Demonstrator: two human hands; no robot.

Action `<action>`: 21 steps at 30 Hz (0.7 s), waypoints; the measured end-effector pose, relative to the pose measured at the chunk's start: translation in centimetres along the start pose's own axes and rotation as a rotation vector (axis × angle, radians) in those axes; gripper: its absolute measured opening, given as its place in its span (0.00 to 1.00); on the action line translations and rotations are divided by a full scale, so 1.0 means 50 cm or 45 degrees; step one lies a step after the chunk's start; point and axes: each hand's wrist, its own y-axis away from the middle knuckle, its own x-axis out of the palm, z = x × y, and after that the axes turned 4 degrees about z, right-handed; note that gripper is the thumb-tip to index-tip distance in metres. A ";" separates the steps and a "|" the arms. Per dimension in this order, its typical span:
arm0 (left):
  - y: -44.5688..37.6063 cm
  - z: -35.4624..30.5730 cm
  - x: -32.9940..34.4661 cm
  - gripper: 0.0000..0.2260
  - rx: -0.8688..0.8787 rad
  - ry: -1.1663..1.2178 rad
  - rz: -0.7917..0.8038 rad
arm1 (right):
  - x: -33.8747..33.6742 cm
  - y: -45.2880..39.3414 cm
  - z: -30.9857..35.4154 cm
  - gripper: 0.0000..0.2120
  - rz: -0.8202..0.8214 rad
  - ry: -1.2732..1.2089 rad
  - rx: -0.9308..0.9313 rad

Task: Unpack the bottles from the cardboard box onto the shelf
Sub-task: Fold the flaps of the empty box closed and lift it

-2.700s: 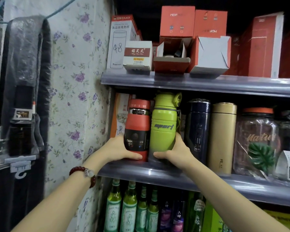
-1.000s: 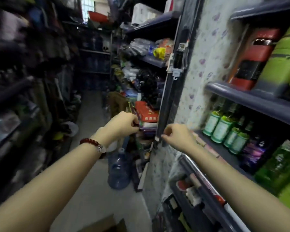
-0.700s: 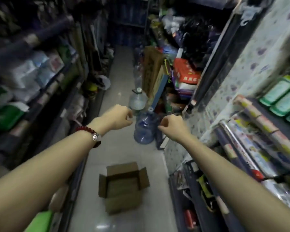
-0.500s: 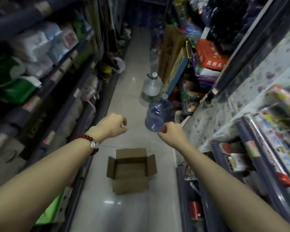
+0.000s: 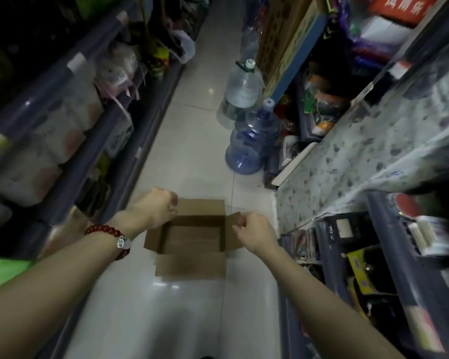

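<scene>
A: Box position?
B: Box (image 5: 192,238) on the floor (image 5: 192,125) in the aisle, flaps open, no bottles visible inside.
A: Hands?
B: Left hand (image 5: 156,209) above the box's left flap, fingers curled, holding nothing. Right hand (image 5: 254,230) at the right flap, fingers curled; whether it pinches the flap, cannot tell.
A: Nearby?
B: Two water jugs (image 5: 253,141) beyond the box, beside the right shelf (image 5: 373,141).

White Chinese characters, cut off by the frame edge and only partly legible, stand on a red pack (image 5: 399,7) at the upper right. All other labels on the shelves are too blurred to read.
</scene>
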 end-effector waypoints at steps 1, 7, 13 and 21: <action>-0.023 0.014 0.038 0.12 0.007 0.010 -0.006 | 0.040 -0.020 -0.019 0.06 0.021 0.004 -0.001; -0.151 0.121 0.274 0.09 0.056 0.053 -0.037 | 0.274 -0.168 -0.114 0.13 0.096 0.030 -0.025; -0.259 0.221 0.474 0.07 0.053 0.064 -0.169 | 0.491 -0.304 -0.191 0.22 -0.034 0.012 -0.107; -0.385 0.274 0.638 0.08 0.207 -0.123 -0.335 | 0.672 -0.424 -0.258 0.26 -0.094 -0.013 -0.179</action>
